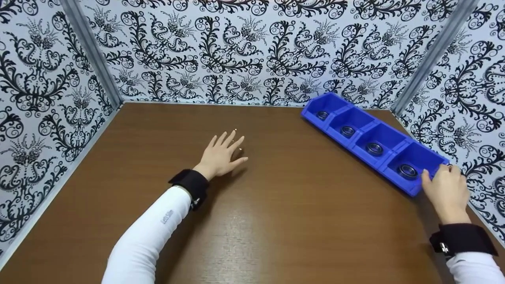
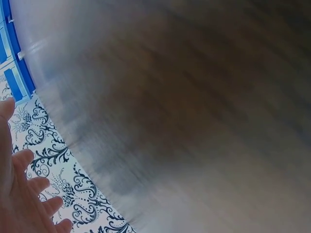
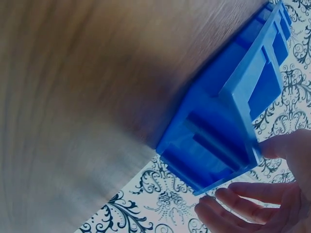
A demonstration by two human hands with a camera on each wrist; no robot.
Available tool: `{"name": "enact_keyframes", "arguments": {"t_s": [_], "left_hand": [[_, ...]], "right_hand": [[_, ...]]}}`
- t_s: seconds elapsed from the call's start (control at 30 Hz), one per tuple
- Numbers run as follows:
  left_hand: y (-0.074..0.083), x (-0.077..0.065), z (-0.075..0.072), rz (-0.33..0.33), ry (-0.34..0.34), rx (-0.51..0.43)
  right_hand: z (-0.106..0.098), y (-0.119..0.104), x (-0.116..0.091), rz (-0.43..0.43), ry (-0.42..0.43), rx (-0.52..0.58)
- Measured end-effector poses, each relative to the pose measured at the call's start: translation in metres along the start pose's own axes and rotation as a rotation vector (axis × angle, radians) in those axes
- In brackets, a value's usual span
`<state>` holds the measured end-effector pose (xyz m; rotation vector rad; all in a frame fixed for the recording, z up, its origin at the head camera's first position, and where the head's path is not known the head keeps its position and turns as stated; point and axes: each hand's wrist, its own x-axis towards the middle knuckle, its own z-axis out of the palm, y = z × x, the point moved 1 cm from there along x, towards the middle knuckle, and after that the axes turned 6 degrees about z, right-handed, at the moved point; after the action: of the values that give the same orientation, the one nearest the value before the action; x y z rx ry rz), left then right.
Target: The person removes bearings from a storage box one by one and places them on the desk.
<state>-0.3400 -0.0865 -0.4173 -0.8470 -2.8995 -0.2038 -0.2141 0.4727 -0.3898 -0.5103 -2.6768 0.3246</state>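
A long blue divided bin (image 1: 357, 148) lies slantwise on the brown table, toward the back right. Its several compartments each hold a ball bearing, among them a bearing (image 1: 407, 171) in the nearest one and another bearing (image 1: 374, 148) beyond it. My right hand (image 1: 446, 189) grips the bin's near right corner, thumb at the rim. In the right wrist view, the bin's end wall (image 3: 209, 141) shows, with the fingers (image 3: 252, 191) curled behind its edge. Over the middle of the table, my left hand (image 1: 221, 154) is spread palm down and holds nothing.
Patterned black-and-white walls (image 1: 236, 51) enclose the brown tabletop (image 1: 276, 221) at the back and both sides. Grey metal posts (image 1: 92, 51) stand in the back corners. The far end of the bin is close to the back wall.
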Motion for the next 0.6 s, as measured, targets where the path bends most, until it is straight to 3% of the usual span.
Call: {"name": "enact_keyframes", "arguments": {"t_s": [0.43,0.6], "left_hand": [[0.002,-0.001,0.0,0.001,-0.029,0.003],[0.003,0.001,0.002,0.007,-0.051,0.006]], "right_hand": [[0.001,0.012,0.013,0.121,-0.158,-0.007],[0.002,0.012,0.017,0.159,-0.179,-0.002]]}}
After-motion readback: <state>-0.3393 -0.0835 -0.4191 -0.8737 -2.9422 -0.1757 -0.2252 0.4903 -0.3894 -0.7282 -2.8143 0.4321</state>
